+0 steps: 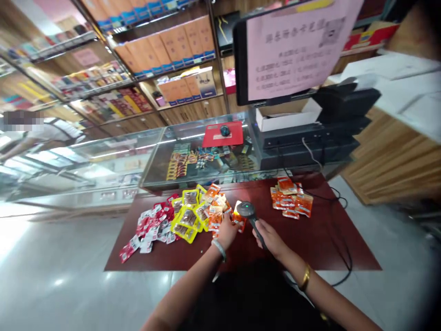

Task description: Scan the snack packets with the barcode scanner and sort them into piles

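Note:
My right hand [270, 236] is wrapped round the handle of a barcode scanner [246, 209], whose head points down and left. Bright light from it falls on an orange packet [240, 224], which the fingers of my left hand [227, 232] pinch at its edge. Under and beyond that hand lies a pile of orange packets [216, 215]. Left of it are yellow packets with clear windows [189, 217], then red and white packets [156, 223]. Another heap of orange packets [292, 198] lies to the right of the scanner.
Everything rests on a dark red tabletop [193, 258]. A black cable [347, 257] trails over its right side. Beyond stand a glass display case [155, 177], a red mat [210, 135] with a mouse [225, 131], and a monitor [242, 64] bearing a pink sheet. A person [51, 133] is at far left.

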The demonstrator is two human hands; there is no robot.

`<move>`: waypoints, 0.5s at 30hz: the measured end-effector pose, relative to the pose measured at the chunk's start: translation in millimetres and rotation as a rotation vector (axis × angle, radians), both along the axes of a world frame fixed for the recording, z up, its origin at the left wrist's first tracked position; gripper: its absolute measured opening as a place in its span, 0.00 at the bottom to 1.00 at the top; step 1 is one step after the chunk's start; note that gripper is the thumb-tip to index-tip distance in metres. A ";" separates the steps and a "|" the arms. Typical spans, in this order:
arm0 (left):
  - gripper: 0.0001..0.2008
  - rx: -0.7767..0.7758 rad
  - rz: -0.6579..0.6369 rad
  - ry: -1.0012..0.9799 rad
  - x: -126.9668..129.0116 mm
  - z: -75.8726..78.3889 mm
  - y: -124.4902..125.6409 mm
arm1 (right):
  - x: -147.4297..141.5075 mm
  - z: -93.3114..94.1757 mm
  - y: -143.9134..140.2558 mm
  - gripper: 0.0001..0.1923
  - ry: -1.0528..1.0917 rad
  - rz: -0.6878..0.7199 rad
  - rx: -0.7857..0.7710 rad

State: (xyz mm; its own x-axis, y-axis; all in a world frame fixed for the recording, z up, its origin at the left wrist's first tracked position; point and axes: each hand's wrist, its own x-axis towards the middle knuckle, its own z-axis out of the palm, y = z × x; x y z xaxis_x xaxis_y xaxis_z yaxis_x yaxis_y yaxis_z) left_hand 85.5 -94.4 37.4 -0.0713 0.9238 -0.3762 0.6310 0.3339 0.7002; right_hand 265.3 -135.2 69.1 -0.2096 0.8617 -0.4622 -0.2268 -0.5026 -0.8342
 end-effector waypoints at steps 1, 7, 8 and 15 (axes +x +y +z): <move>0.18 -0.018 0.042 -0.014 -12.0 -1.0 -4.8 | -10.2 0.6 0.7 0.27 -0.003 0.029 -0.002; 0.18 -0.013 0.281 -0.049 -75.2 -10.0 -12.8 | -65.8 0.5 -1.0 0.32 -0.020 0.179 -0.024; 0.17 -0.008 0.316 -0.053 -83.4 -9.6 -10.1 | -72.9 0.5 -0.7 0.32 -0.027 0.198 -0.020; 0.19 0.063 0.213 0.403 -110.2 7.7 0.3 | -97.0 1.0 4.7 0.28 -0.068 0.210 0.102</move>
